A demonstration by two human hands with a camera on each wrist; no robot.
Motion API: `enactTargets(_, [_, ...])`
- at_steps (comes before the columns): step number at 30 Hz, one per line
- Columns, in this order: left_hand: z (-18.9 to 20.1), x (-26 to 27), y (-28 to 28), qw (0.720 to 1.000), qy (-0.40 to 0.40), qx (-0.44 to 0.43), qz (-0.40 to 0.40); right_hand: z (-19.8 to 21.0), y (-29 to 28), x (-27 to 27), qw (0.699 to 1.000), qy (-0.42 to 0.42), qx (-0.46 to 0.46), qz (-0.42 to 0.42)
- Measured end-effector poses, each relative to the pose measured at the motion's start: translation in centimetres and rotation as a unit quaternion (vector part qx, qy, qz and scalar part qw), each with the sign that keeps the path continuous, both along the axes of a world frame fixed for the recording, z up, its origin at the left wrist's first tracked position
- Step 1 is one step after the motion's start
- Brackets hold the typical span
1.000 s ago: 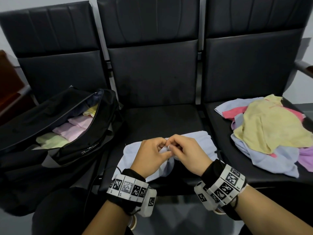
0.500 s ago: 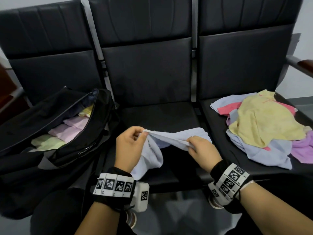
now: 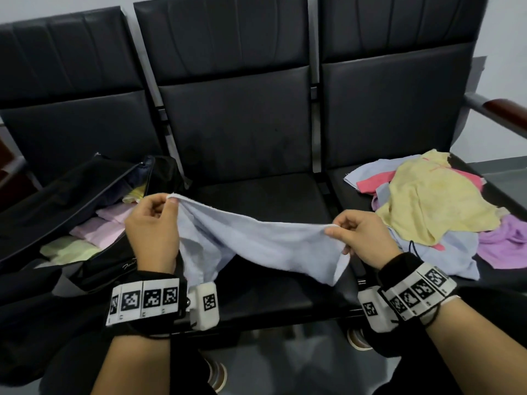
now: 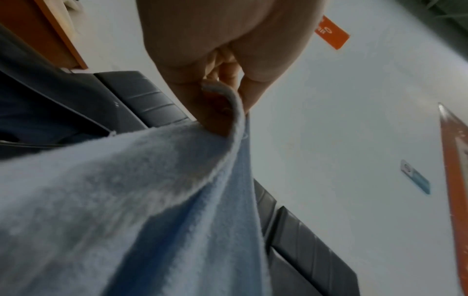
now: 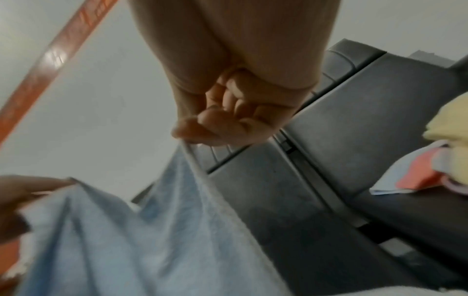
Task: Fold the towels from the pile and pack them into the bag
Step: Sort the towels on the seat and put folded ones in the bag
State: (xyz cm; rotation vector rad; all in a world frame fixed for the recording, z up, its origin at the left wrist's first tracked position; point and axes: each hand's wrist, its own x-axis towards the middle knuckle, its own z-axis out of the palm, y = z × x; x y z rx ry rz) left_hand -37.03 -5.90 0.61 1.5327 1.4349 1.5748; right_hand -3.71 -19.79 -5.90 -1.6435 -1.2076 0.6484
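Observation:
A pale blue towel (image 3: 256, 246) hangs stretched between my two hands above the middle seat. My left hand (image 3: 168, 202) pinches one top corner, seen close in the left wrist view as the towel (image 4: 126, 200) draped under the left hand (image 4: 225, 104). My right hand (image 3: 335, 228) pinches the other corner; the right wrist view shows the right hand (image 5: 192, 130) gripping the towel's (image 5: 152, 230) edge. The open black bag (image 3: 94, 223) sits on the left seat with folded pink and pale green towels inside. A loose towel pile (image 3: 427, 206) lies on the right seat.
Three black padded seats (image 3: 256, 201) stand in a row with high backs. A wooden-capped armrest (image 3: 502, 109) juts out at the far right. My shoes show on the floor under the seat's front edge.
My hands, together at the towel's middle a second ago, have pulled apart and risen, spreading the blue towel out between them off the seat.

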Motion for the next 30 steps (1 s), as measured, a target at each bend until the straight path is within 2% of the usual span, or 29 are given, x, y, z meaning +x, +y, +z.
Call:
enactTargets(4, [2.0,3.5,-0.3,0.997,0.042,0.025,-0.059,4.4,0.3,-3.5,0.986,0.109,0.079,0.096])
enactTargets(8, [1.3,6.8,-1.3,0.968,0.156,-0.039,-0.192,7.0,0.5,-6.5,0.961,0.177,0.077,0.198])
enactTargets(10, [0.1,7.3,-2.1,0.948,0.182,-0.089,-0.245,7.1,0.7,-7.2,0.952,0.161,0.031,0.257])
enactTargets(13, [-1.3,7.0,-3.3,0.936,0.162,-0.136,-0.282,6.6,1.0,-7.8,0.944,0.091,-0.027,0.317])
enactTargets(15, [-1.9,6.7,-4.0,0.935,0.145,-0.144,-0.288,5.9,1.2,-8.5,0.95,0.057,-0.026,0.306])
enactTargets(18, [-2.1,6.3,-4.8,0.938,0.115,-0.144,-0.293,4.7,1.7,-9.7,0.973,-0.004,0.018,0.23])
enactTargets(22, [-1.8,5.8,-5.2,0.928,0.102,-0.154,-0.325,4.2,2.3,-10.9,0.967,-0.135,0.067,0.206])
enactTargets(26, [-1.2,5.3,-5.5,0.923,0.082,-0.155,-0.342,4.0,2.7,-11.4,0.965,-0.186,0.085,0.164])
enactTargets(30, [-0.6,4.8,-6.0,0.914,0.118,-0.137,-0.363,3.9,2.8,-11.7,0.964,-0.202,0.094,0.147])
